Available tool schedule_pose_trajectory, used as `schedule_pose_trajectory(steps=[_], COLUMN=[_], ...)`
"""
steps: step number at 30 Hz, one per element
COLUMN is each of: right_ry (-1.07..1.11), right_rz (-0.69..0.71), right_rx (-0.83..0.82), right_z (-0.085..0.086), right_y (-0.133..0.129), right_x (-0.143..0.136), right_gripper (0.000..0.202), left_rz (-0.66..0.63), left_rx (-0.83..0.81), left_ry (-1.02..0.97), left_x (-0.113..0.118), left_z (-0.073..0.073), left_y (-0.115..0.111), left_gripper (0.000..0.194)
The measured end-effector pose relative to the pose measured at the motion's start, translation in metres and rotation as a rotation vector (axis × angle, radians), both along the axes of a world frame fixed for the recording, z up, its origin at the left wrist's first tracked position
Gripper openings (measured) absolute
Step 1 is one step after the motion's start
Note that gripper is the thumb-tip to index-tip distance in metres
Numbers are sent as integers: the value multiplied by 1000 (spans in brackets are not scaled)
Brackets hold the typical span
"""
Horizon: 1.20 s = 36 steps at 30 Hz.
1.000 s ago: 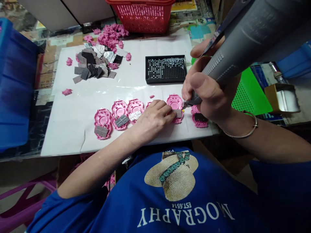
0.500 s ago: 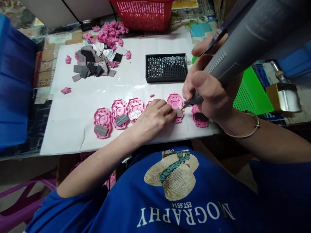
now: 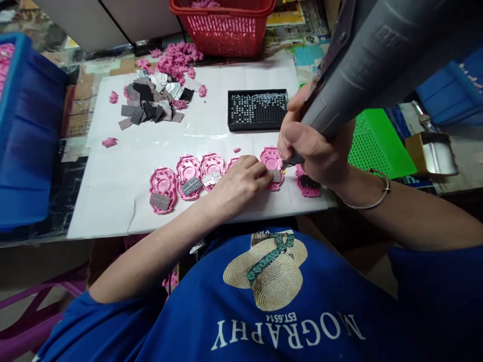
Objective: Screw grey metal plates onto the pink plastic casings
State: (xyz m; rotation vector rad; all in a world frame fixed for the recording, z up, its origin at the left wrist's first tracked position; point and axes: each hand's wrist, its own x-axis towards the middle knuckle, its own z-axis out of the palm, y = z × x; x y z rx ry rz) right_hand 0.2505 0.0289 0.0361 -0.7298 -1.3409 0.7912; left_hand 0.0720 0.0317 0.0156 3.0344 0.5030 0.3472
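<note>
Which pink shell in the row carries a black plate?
The rightmost pink shell, partly behind the right hand. Its plate is black; the row's other visible plates look grey or silvery.

Nearer the body than the left hand [image 3: 245, 182] and right hand [image 3: 317, 141], the blue shirt [image 3: 332, 286] reads "MOGRAPHY" and "EST.6514", upside down. Marks on the right hand's screwdriver [image 3: 362, 75] are unreadable.
</note>
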Motion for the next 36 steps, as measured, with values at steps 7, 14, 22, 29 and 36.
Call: schedule_pose_trajectory(steps=[7, 14, 22, 29, 36], right_ry=[82, 54, -48, -77, -49], right_rz=[-65, -353, -615, -559, -493], right_rx=[81, 262, 151, 48, -4], right_z=[29, 47, 19, 9, 7], right_y=[-3, 12, 25, 19, 11], right_x=[11, 83, 158, 149, 134], right_gripper=[21, 17, 33, 34, 38], left_rz=[-10, -50, 30, 60, 99], left_rx=[25, 0, 60, 63, 17], left_ry=[-11, -43, -37, -119, -105], left_x=[-1, 13, 23, 24, 23], left_z=[1, 3, 6, 1, 2], left_y=[0, -2, -12, -19, -26], left_gripper=[24, 20, 22, 22, 26])
